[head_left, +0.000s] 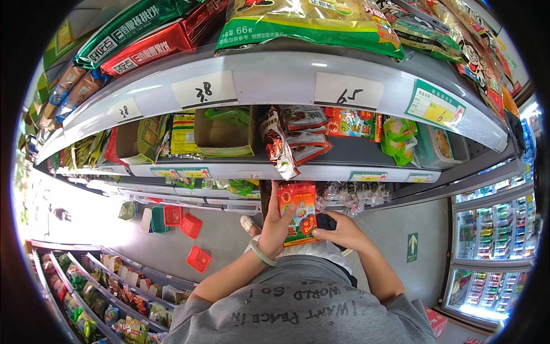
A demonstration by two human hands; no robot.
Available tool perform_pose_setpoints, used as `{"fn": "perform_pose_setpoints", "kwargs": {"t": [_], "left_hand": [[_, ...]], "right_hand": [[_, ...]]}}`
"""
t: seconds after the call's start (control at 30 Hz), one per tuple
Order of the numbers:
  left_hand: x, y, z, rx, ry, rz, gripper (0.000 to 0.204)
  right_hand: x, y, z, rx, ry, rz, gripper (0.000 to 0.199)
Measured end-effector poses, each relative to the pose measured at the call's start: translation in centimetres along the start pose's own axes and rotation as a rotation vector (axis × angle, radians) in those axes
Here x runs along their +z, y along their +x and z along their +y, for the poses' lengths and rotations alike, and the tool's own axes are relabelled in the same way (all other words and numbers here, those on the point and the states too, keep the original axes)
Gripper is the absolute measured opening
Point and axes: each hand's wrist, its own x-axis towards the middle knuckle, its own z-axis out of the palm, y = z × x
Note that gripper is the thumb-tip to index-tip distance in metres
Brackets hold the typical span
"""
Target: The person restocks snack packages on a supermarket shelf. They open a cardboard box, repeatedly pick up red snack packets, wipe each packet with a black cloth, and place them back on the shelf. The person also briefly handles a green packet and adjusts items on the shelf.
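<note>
In front of my waist I hold a red and orange snack packet (pixel 303 202) with yellow and green print. My left hand (pixel 277 223) grips its left edge, thumb across the front and a green bangle on the wrist. At the lower right corner, my right hand (pixel 342 232) pinches the packet with its thumb. A small black object (pixel 325 222) shows behind the packet beside the right hand; its kind cannot be made out. Just beyond, silver and red packets (pixel 279 140) lie on the middle shelf, one hanging over its edge. More red and green packets (pixel 351 122) are to their right.
An upper shelf edge (pixel 260 74) with price cards juts out above. Open cardboard boxes (pixel 224 133) and a clear plastic tub (pixel 438 143) share the middle shelf. Red baskets (pixel 198 259) sit on the floor at left. Lit drink coolers (pixel 487 232) stand right.
</note>
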Motion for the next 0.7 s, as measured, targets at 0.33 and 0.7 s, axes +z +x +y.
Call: {"fn": "perform_pose_setpoints", "kwargs": {"t": [0.33,0.7], "left_hand": [[-0.7,0.4,-0.7,-0.111,-0.147,0.079,0.037],[-5.8,3.6,4.9,-0.355,0.574,-0.466,0.061]], "right_hand": [[0.6,0.5,0.7,0.001,0.338,-0.109,0.045],[-2.3,0.3,0.0,0.013,0.099,-0.193,0.023]]}}
